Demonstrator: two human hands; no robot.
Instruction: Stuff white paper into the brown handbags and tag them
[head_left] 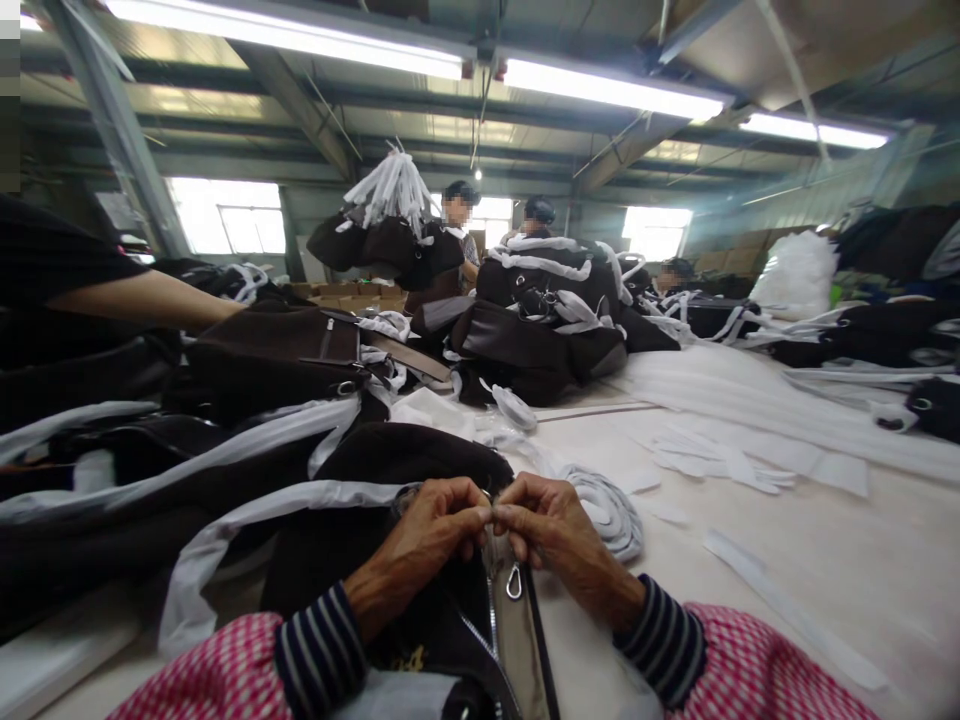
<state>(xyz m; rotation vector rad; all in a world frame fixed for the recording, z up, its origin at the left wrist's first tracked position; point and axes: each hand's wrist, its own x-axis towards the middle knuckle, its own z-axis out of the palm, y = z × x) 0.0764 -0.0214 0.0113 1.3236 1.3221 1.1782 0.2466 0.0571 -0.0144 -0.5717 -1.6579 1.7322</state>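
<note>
A black bag [409, 455] lies in front of me with its zipper [493, 610] partly open and a beige lining [525, 640] showing. At the far end of that zipper, my left hand [439, 525] is closed in a pinch. My right hand [555, 525] pinches at the same spot, its fingertips meeting those of the left. Whatever sits between the fingertips is too small to make out. Below the right fingers hangs a silver loop-shaped zipper pull [514, 582]. A white-wrapped strap [225, 540] runs from the bag's left side.
Beside my right hand lies a coil of white strip [607, 510]. Dark bags with white-wrapped straps [547, 300] are heaped ahead. Another person's arm [150, 297] reaches in from the left over a brown-black bag [277, 345]. White scraps [720, 455] are scattered on the pale table [825, 540].
</note>
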